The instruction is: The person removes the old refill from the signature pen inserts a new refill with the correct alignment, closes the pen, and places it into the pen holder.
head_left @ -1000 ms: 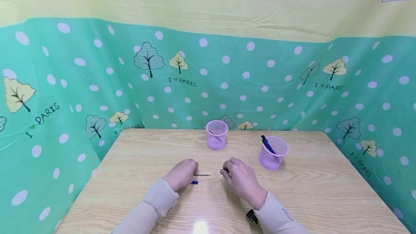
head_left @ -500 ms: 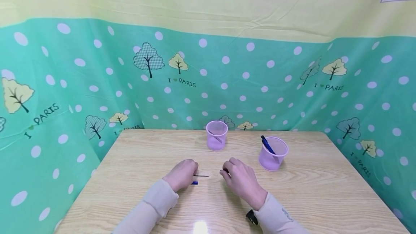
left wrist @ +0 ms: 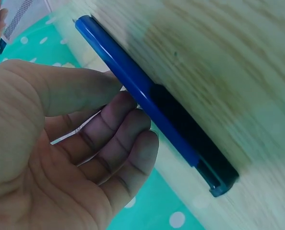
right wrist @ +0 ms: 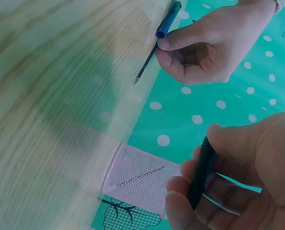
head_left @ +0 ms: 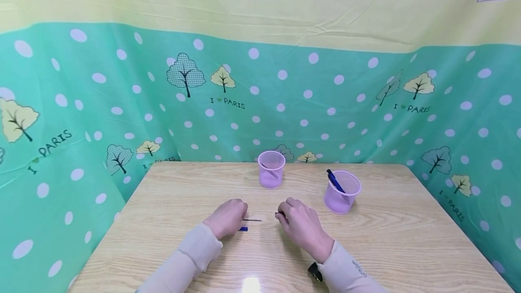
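Observation:
In the head view my left hand [head_left: 227, 219] is over the middle of the table, pinching a thin dark pen refill [head_left: 253, 220] whose tip points right. Close beside those fingers lies a blue pen barrel [head_left: 243, 229]; the left wrist view shows its black clip [left wrist: 181, 122] at one end. My right hand [head_left: 302, 229], a short gap away, holds a small black pen grip section [right wrist: 201, 172] between thumb and fingers. The refill's tip and the grip section are apart. Part of the refill is hidden behind the left fingers.
Behind the hands stands a lilac mesh pen cup [head_left: 270, 181] with a thin item inside. Another lilac cup [head_left: 338, 201], to the right, holds a blue pen [head_left: 335, 181]. A black object [head_left: 315, 271] is against the right sleeve. A green dotted curtain [head_left: 240, 121] surrounds the wooden table [head_left: 366, 248].

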Motion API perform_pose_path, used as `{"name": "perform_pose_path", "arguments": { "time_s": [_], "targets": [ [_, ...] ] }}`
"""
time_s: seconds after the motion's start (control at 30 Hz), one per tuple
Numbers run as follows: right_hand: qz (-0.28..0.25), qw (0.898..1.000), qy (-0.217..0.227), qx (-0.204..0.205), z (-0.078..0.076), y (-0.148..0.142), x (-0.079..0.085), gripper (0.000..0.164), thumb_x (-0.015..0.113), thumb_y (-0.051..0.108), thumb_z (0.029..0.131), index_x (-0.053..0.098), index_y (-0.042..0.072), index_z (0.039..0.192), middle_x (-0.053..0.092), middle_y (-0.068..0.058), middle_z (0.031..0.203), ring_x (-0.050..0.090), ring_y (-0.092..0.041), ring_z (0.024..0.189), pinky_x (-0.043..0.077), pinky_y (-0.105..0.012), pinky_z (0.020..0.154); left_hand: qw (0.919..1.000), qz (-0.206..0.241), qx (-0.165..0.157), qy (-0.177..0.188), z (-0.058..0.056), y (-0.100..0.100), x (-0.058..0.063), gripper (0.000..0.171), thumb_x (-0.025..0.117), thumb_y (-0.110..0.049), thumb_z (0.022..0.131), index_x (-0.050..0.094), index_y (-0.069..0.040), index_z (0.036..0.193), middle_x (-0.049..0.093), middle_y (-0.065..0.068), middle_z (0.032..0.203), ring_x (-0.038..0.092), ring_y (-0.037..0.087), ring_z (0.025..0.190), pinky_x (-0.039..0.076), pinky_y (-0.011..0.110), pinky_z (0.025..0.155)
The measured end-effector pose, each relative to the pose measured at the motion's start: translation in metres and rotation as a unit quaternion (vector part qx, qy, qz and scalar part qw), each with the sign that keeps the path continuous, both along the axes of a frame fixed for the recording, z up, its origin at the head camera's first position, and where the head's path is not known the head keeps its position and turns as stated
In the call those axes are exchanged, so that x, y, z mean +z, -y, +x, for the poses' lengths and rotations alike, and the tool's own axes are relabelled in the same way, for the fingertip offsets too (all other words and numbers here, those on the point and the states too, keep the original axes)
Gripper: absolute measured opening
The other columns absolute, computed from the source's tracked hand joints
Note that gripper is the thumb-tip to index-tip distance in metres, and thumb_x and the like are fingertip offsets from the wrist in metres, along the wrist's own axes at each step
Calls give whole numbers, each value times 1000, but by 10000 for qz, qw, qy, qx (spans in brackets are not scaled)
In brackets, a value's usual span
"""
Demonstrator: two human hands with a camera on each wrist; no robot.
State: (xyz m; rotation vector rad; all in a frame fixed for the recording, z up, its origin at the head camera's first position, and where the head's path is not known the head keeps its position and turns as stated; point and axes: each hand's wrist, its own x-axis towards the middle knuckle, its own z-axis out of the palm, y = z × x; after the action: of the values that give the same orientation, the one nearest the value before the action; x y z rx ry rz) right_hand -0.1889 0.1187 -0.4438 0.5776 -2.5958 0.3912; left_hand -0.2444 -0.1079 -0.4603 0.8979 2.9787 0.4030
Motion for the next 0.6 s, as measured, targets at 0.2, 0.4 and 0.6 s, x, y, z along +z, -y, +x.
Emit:
{"name": "perform_pose_path", "arguments": {
  "time_s": [0.2,0.4,0.6],
  "targets": [
    [6,10000,-46,19,0,0,-1,9,74,23,83,65,20,80,49,12,73,48,-6,62,40,-24,48,10000,-60,-4,-4,0,2,3,26,57,10,73,52,-14,65,46,-3,65,43,13,58,40,25,52],
    [10,10000,-11,19,0,-1,-2,8,74,21,83,66,19,82,50,11,72,47,-5,62,39,-22,47,9998,4,-140,-154,0,3,8,26,58,10,74,52,-14,64,46,-4,64,43,12,58,40,25,52],
    [70,10000,42,39,0,-2,-2,7,73,19,84,66,17,84,51,10,74,49,-6,64,40,-23,48,9988,41,-125,-476,-6,8,16,28,52,11,71,48,-14,61,44,-3,64,42,13,59,39,27,52]
  ]
}}
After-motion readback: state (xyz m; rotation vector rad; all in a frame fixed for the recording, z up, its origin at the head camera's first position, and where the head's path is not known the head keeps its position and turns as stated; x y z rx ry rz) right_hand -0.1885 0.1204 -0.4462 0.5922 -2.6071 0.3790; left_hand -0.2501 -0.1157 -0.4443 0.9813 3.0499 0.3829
